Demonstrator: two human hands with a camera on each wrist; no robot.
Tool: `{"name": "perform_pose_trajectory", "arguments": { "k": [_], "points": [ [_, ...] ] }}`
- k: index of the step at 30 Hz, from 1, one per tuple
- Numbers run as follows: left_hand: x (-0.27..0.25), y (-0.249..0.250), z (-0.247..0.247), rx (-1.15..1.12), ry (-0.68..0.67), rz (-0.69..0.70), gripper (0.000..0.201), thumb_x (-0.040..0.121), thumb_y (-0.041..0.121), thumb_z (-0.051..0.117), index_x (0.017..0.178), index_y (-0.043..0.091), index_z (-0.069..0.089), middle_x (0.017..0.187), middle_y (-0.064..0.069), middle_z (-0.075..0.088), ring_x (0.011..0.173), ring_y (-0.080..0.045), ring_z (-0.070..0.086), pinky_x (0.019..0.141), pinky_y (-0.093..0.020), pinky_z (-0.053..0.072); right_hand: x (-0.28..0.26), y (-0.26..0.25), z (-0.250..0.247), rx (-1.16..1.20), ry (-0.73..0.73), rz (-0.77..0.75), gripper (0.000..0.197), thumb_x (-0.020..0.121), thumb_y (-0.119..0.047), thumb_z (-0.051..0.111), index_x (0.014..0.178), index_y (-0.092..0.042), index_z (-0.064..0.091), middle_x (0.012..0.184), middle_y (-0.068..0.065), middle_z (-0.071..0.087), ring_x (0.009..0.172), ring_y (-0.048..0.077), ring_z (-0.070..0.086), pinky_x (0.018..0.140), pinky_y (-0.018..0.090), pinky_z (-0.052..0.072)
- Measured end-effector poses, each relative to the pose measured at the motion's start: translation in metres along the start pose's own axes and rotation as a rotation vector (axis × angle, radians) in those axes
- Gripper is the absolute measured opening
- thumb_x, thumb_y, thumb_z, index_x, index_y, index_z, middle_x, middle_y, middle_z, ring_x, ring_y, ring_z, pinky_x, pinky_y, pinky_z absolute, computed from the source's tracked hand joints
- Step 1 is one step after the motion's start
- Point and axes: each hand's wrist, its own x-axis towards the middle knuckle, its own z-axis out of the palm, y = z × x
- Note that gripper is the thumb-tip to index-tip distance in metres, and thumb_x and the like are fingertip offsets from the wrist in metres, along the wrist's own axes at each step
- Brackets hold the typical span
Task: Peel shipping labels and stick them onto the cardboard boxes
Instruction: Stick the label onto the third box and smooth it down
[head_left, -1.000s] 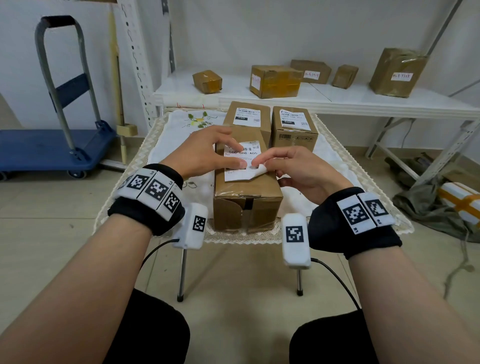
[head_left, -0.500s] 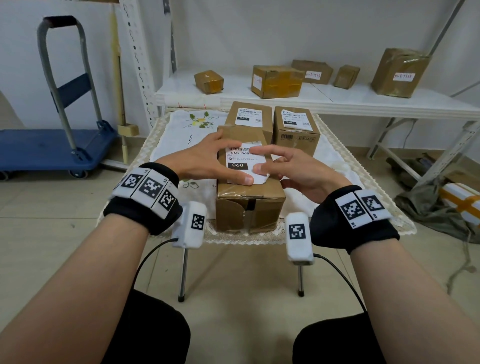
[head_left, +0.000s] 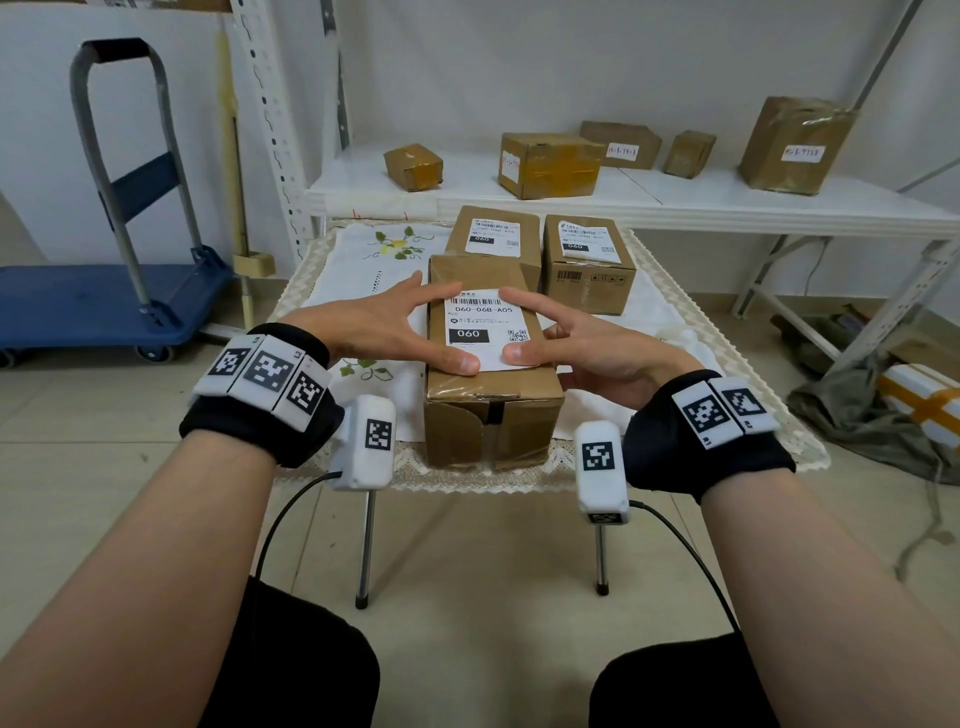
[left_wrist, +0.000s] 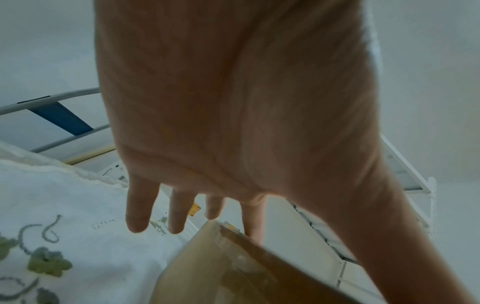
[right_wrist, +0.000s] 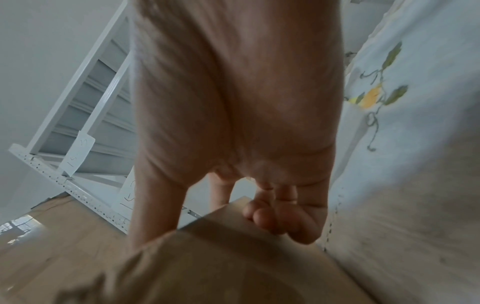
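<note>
The shipping label (head_left: 487, 330) lies flat on top of the nearest cardboard box (head_left: 491, 395) on the counter (head_left: 363, 270). Left hand (head_left: 382, 327) and right hand (head_left: 574, 345) press its edges with straight fingers, each grip open, holding nothing. Both boxes behind (head_left: 587, 260) already carry labels, so the job looks nearly finished.

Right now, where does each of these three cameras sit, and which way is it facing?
Head: worn on the head, facing forward and down at the near cardboard box and its shipping label; both forearms, left hand and right hand show.
Left wrist: under the wrist, looking along the palm to straight fingers.
Right wrist: likewise, along the palm; its outer fingers curl.
Shared: all three catch that box and the embroidered tablecloth.
</note>
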Motion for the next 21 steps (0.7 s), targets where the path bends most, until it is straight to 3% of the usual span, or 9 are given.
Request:
{"name": "perform_pose_trajectory", "arguments": {
  "k": [2, 5, 9, 11, 13, 15, 18, 21],
  "points": [
    [0.0, -0.002, -0.001, -0.032, -0.024, -0.005, 0.13, 0.039, 0.08, 0.077, 0.153, 0.059, 0.018, 0.17, 0.012, -0.005, 0.157, -0.018, 0.005, 0.126, -0.044, 0.012, -0.001, 0.0, 0.0, 0.002, -0.014, 0.008, 0.088, 0.062, -0.034, 0.097, 0.134, -0.058, 0.052, 0.128, 0.018, 0.063, 0.111, 0.029, 0.055, 0.115, 0.06, 0.039],
    [0.0, -0.003, -0.003, -0.064, -0.042, -0.003, 0.133, 0.034, 0.078, 0.077, 0.152, 0.06, 0.018, 0.17, 0.013, -0.003, 0.157, -0.019, 0.007, 0.126, -0.045, 0.014, -0.001, 0.001, 0.0, 0.006, -0.029, 0.011, 0.091, 0.059, -0.035, 0.094, 0.134, -0.06, 0.049, 0.144, 0.024, 0.053, 0.113, 0.03, 0.054, 0.114, 0.061, 0.039],
    [0.0, -0.003, -0.002, -0.072, -0.064, 0.018, 0.153, 0.017, 0.088, 0.078, 0.153, 0.058, 0.018, 0.169, 0.014, 0.001, 0.155, -0.018, 0.01, 0.123, -0.043, 0.016, -0.003, 0.003, -0.001, -0.026, -0.047, 0.015, 0.103, 0.065, -0.028, 0.094, 0.147, -0.056, 0.039, 0.131, 0.018, 0.055, 0.117, 0.032, 0.054, 0.114, 0.062, 0.039],
    [-0.001, -0.002, -0.001, -0.062, -0.067, 0.031, 0.158, 0.013, 0.093, 0.072, 0.155, 0.055, 0.016, 0.169, 0.014, 0.005, 0.154, -0.018, 0.013, 0.121, -0.04, 0.017, -0.004, 0.003, 0.001, -0.031, -0.035, 0.015, 0.103, 0.063, -0.038, 0.093, 0.147, -0.057, 0.037, 0.135, 0.02, 0.054, 0.121, 0.038, 0.055, 0.114, 0.063, 0.039],
    [-0.001, 0.001, 0.001, -0.027, -0.045, 0.057, 0.158, 0.016, 0.101, 0.06, 0.158, 0.049, 0.014, 0.169, 0.012, 0.01, 0.153, -0.019, 0.018, 0.119, -0.037, 0.019, -0.004, 0.003, 0.006, -0.036, 0.002, 0.008, 0.096, 0.065, -0.056, 0.088, 0.146, -0.059, 0.037, 0.143, 0.022, 0.053, 0.127, 0.041, 0.056, 0.114, 0.061, 0.039],
    [0.0, 0.004, 0.003, -0.012, -0.009, 0.066, 0.149, 0.028, 0.104, 0.053, 0.159, 0.044, 0.016, 0.168, 0.009, 0.016, 0.151, -0.02, 0.023, 0.114, -0.033, 0.023, -0.004, 0.002, 0.011, -0.057, 0.049, 0.005, 0.083, 0.077, -0.065, 0.075, 0.149, -0.058, 0.034, 0.14, 0.017, 0.059, 0.131, 0.041, 0.054, 0.113, 0.056, 0.042],
    [0.001, 0.007, 0.007, -0.04, 0.035, 0.028, 0.111, 0.065, 0.078, 0.062, 0.159, 0.04, 0.017, 0.165, 0.007, 0.025, 0.148, -0.018, 0.029, 0.115, -0.033, 0.026, -0.004, 0.002, 0.014, -0.094, 0.09, -0.004, 0.075, 0.089, -0.053, 0.071, 0.153, -0.054, 0.031, 0.128, 0.011, 0.069, 0.123, 0.035, 0.063, 0.111, 0.053, 0.044],
    [-0.001, 0.011, 0.01, -0.044, 0.03, 0.014, 0.111, 0.067, 0.067, 0.069, 0.16, 0.037, 0.016, 0.163, 0.007, 0.028, 0.145, -0.017, 0.032, 0.118, -0.034, 0.027, -0.006, 0.001, 0.013, -0.106, 0.08, -0.014, 0.081, 0.087, -0.044, 0.078, 0.153, -0.053, 0.031, 0.122, 0.011, 0.072, 0.118, 0.032, 0.066, 0.11, 0.054, 0.044]
  ]
}}
